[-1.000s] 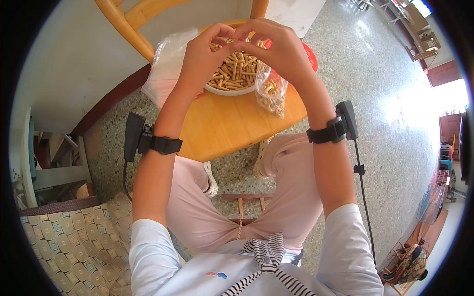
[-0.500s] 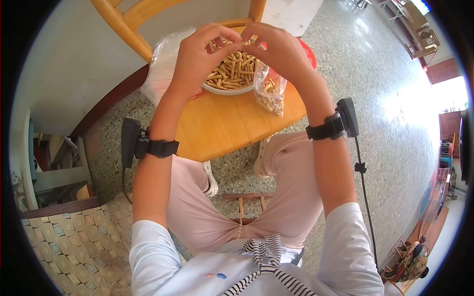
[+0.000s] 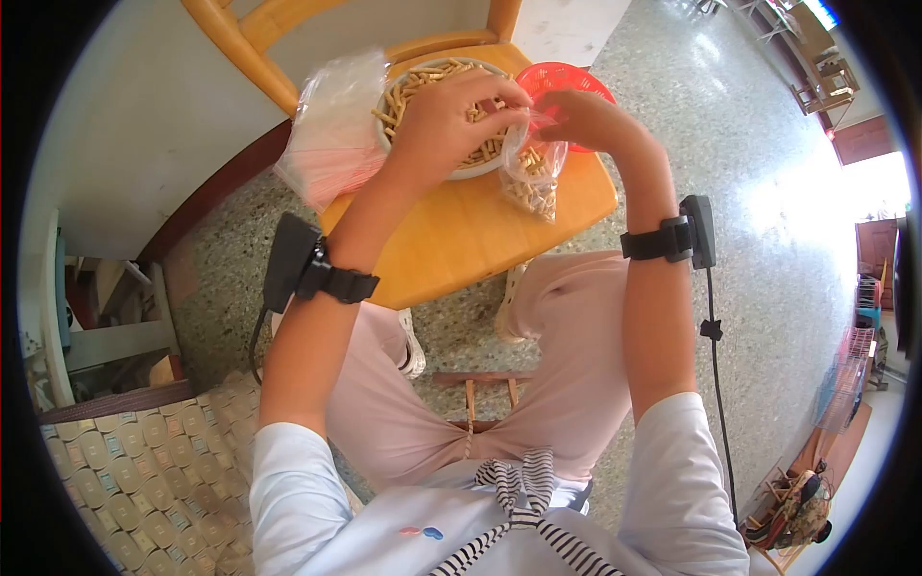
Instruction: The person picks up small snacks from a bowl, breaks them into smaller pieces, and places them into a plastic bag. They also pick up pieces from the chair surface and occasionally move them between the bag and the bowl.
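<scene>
A white bowl [image 3: 473,173] full of short tan sticks rests on the wooden chair seat [image 3: 432,230]. Right of it stands a clear plastic bag [image 3: 534,178], partly filled with the same sticks. My left hand [image 3: 456,115] reaches over the bowl, its thumb and fingertips closed at the bag's open top. At the other side of that opening, my right hand [image 3: 586,120] pinches the bag's rim. Whether a stick is between my left fingertips is too small to tell. Behind my right hand is a red basket [image 3: 557,75].
Flat clear bags with pink edges [image 3: 336,139] lie on the seat's left side. The chair's backrest [image 3: 259,58] rises behind. Patterned fabric [image 3: 154,480] is at the lower left. A black cable [image 3: 718,384] hangs from the right wrist strap.
Both hands have moved right and down from above the bowl to the top of the bag. The red basket and more of the bowl now show.
</scene>
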Available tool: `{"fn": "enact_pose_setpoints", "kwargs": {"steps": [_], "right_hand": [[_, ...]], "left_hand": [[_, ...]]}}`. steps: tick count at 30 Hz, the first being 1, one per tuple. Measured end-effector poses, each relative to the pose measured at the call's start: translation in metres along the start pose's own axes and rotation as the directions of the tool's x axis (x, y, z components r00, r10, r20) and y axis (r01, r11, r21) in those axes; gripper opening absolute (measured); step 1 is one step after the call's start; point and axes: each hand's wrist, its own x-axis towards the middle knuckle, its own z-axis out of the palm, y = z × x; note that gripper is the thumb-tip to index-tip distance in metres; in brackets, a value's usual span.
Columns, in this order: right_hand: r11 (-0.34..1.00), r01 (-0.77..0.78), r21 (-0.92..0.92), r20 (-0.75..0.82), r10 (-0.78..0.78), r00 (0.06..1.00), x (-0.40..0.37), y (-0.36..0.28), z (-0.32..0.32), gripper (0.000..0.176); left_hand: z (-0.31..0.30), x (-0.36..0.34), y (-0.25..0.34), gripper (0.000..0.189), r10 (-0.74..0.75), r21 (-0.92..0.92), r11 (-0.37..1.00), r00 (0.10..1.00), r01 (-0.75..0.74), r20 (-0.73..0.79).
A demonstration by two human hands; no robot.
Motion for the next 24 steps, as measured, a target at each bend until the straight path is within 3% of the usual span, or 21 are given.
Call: {"fn": "enact_pose_setpoints", "kwargs": {"steps": [4, 6, 9, 12, 14, 15, 17, 19, 21, 24], "right_hand": [[0.993, -0.092, 0.073, 0.110, 0.084, 0.990, -0.003, -0.003, -0.005, 0.035], [0.996, -0.003, 0.091, 0.066, -0.003, 0.998, -0.001, -0.001, -0.003, 0.030], [0.997, 0.002, 0.077, 0.063, -0.007, 0.998, -0.004, 0.001, -0.004, 0.030], [0.998, 0.054, -0.036, -0.010, -0.054, 0.998, 0.007, 0.015, 0.003, 0.033], [0.999, 0.041, -0.031, -0.056, -0.043, 0.997, 0.001, 0.003, -0.003, 0.037], [0.999, 0.030, -0.027, -0.098, -0.033, 0.995, -0.002, -0.005, -0.005, 0.041], [0.999, 0.030, 0.046, -0.128, -0.023, 0.992, -0.006, -0.017, -0.007, 0.040], [0.993, 0.025, 0.118, -0.157, -0.006, 0.988, -0.003, -0.021, -0.004, 0.039], [0.991, 0.111, 0.068, -0.172, -0.098, 0.980, -0.001, -0.025, -0.002, 0.037], [0.994, 0.113, 0.002, -0.145, -0.111, 0.983, -0.005, -0.037, 0.001, 0.033]], "left_hand": [[0.019, 0.001, -0.014, 0.019, 0.088, 0.140, 0.985, 0.989, -0.105, 0.119], [0.020, 0.004, -0.018, 0.020, 0.113, 0.180, 0.974, 0.982, -0.140, 0.153], [0.005, 0.007, -0.015, 0.020, 0.102, 0.248, 0.959, 0.983, -0.138, 0.150], [-0.022, 0.005, -0.016, 0.022, -0.014, 0.359, 0.933, 0.996, -0.017, 0.084], [-0.028, -0.003, -0.028, 0.027, -0.256, 0.512, 0.855, 0.928, 0.086, 0.272], [-0.025, -0.009, -0.036, 0.027, -0.257, 0.513, 0.854, 0.928, 0.087, 0.271], [-0.017, -0.019, -0.050, 0.029, -0.016, 0.610, 0.765, 0.941, -0.207, 0.339], [-0.015, -0.017, -0.047, 0.030, -0.034, 0.638, 0.741, 0.937, -0.211, 0.349], [-0.010, -0.016, -0.048, 0.031, -0.052, 0.662, 0.717, 0.931, -0.217, 0.361], [-0.002, -0.016, -0.047, 0.025, -0.055, 0.641, 0.749, 0.950, -0.165, 0.309]]}}
